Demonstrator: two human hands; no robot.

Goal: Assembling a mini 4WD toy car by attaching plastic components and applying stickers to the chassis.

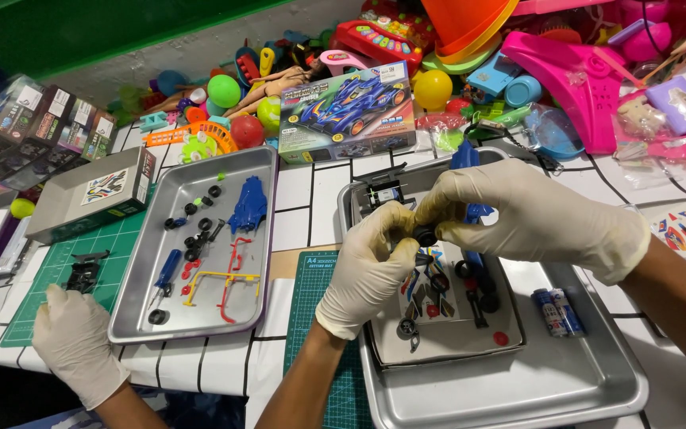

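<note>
Both my hands wear white gloves and meet over a metal tray (597, 381). My left hand (371, 266) and my right hand (533, 214) pinch a small black toy wheel (425, 235) between their fingertips. Below them in the tray lies a card with a sticker sheet (430, 298), several loose black wheels and small parts. A blue plastic part (464, 155) shows behind my right hand. Two blue batteries (557, 311) lie in the tray to the right.
A second tray (132, 318) on the left holds a blue car body (248, 206), wheels and plastic sprues. Another person's gloved hand (73, 342) rests by it near a black chassis (82, 274). A toy car box (347, 111) and piled toys stand behind.
</note>
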